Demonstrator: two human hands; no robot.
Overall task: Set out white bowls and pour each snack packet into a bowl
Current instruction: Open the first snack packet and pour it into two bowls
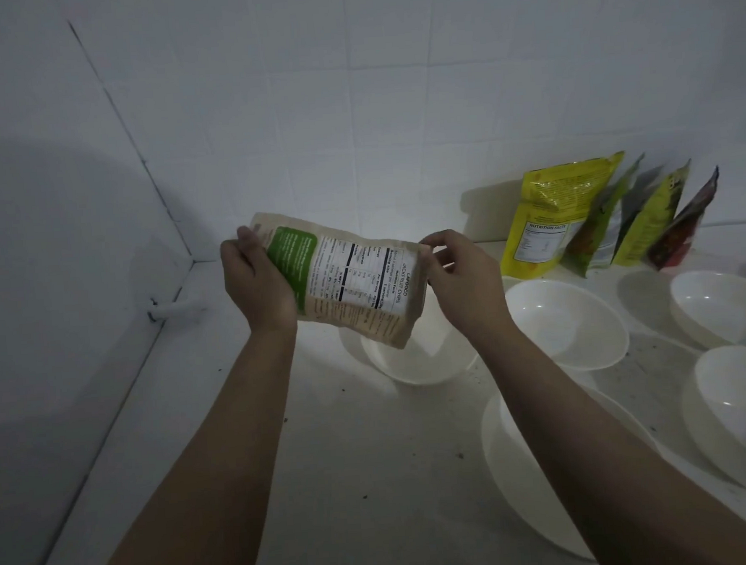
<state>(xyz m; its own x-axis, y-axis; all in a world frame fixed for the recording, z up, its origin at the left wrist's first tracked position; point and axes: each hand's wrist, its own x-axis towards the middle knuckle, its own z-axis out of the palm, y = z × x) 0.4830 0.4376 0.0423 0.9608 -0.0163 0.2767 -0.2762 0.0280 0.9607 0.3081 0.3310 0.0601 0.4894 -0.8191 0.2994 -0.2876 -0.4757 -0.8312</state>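
Head view: you hold the jackfruit chips packet (345,279) sideways, right above the nearest white bowl (415,358). Your left hand (255,285) wraps its bottom end, your right hand (457,268) pinches the top edge. Right of that bowl sit four more bowls (566,323); behind them, other packets (546,223) lean on the wall.

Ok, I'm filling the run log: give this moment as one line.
step: pouring | left hand: holds jackfruit chips packet | right hand: pinches packet edge | under packet: white bowl, contents hidden
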